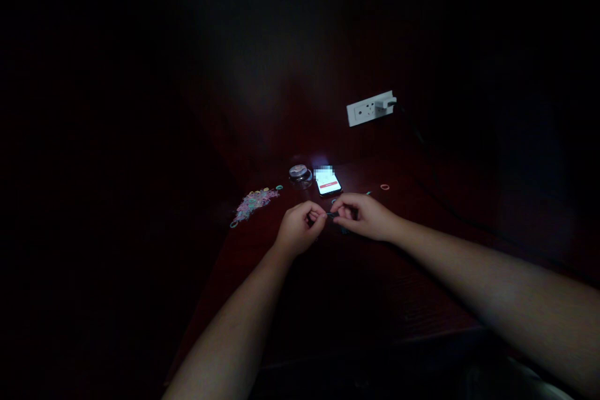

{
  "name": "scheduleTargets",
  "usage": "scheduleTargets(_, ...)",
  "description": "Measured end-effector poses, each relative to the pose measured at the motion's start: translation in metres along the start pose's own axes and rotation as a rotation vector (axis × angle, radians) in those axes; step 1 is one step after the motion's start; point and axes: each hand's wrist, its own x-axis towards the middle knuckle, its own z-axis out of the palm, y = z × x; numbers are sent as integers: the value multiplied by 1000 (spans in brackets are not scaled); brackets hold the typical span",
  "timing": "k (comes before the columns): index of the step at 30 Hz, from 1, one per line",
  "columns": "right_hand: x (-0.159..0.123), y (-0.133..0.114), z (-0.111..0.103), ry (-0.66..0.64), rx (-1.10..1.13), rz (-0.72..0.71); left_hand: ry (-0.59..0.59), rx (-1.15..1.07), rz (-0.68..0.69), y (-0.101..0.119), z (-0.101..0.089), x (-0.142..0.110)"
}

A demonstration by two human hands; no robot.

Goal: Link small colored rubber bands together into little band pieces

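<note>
Over the dark red table, my left hand (302, 226) pinches one side of a small teal elastic band (330, 215). Facing it, my right hand (363, 215) has thumb and forefinger closed at the band's other side. The band looks thin, and fingers partly hide it. To the left of my hands lies a heap of small elastic bands (255, 203) in pink, green, yellow and pale colours. Just beyond my fingers are a lit phone (328, 182) and a small round clear jar (300, 176) with a lid. A few dark teal bits beneath my right hand are too dim to make out.
A loose pinkish-red band (385, 187) lies to the right of the phone. Behind, a white socket panel (370, 109) holds a plug (385, 102), whose dark cable (434, 169) runs down to the right. The table's (300, 319) near and left edges show faintly; the surroundings are very dark.
</note>
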Motion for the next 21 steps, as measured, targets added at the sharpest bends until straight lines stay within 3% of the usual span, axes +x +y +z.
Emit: scheduleTargets(21, 1, -2, -4, 78, -112, -74, -56, 1, 63, 4, 0, -2)
